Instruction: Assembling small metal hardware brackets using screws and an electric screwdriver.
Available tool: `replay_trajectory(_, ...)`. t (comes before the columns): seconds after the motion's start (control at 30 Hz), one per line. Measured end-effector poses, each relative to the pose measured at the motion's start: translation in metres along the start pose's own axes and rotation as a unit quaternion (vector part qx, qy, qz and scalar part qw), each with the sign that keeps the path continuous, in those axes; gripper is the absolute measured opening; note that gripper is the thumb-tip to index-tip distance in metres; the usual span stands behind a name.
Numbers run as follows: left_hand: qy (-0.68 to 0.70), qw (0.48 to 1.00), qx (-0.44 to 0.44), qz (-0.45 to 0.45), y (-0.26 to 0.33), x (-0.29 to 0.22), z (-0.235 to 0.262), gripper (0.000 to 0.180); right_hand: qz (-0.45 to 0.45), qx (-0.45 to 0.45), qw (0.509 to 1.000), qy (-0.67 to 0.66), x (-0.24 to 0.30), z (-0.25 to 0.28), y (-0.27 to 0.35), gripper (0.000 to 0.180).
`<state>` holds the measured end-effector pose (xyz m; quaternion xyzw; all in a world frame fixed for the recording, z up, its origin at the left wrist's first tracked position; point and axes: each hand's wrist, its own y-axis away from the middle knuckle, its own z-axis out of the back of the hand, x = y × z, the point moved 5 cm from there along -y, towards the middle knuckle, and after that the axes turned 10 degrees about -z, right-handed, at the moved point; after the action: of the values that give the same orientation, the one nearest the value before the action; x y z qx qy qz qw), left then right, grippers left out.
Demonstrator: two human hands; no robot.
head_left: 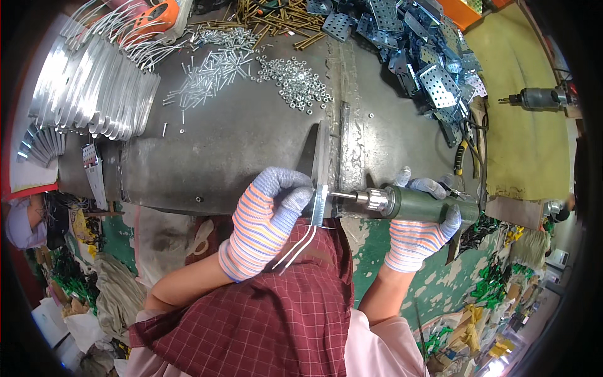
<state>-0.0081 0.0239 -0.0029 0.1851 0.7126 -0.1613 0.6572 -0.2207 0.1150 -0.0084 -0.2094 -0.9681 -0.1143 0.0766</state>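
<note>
**Stripes, Green and Grey Steel at the Bench**

Orange, blue and white striped knit gloves cover the left hand (pixel 267 223) and right hand (pixel 418 235). The cylindrical power driver (pixel 427 206) is dull green, the sheet-metal worktable (pixel 239 151) dark grey, the checked cloth apron (pixel 276 314) maroon.

Knitted striped cloth gloves (pixel 264 223), matt green metal driver (pixel 427 206), scuffed steel bench (pixel 232 144)

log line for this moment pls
left hand: holds metal bracket at bench edge | right hand: grips green power driver, bit on bracket | loose nuts behind
</note>
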Motion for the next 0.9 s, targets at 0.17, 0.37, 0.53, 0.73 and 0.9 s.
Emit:
replay_trajectory(0.17, -0.047, 0.996, -0.048, -0.05, 0.003, 0.004, -0.003, 0.008, 0.011, 0.013, 1.0, 0.008, 0.001, -0.007, 0.001, 0.045)
replay_trajectory(0.37, -0.083, 0.995, -0.028, -0.05, 0.001, 0.0, -0.004, 0.012, 0.015, 0.034, 0.999, 0.025, 0.006, -0.009, -0.001, 0.045)
replay_trajectory(0.53, -0.257, 0.925, 0.107, -0.259, -0.036, -0.015, -0.004, 0.036, 0.01, 0.068, 0.99, 0.121, 0.027, -0.035, -0.008, 0.05)
replay_trajectory(0.73, -0.407, 0.752, 0.254, -0.451, -0.05, -0.027, 0.01, 0.031, 0.014, -0.097, 0.772, 0.628, 0.035, -0.067, -0.024, 0.054)
replay_trajectory(0.9, -0.503, 0.727, 0.027, -0.466, -0.009, -0.019, 0.05, 0.039, 0.156, -0.028, 0.282, 0.946, 0.009, -0.055, -0.059, 0.078)
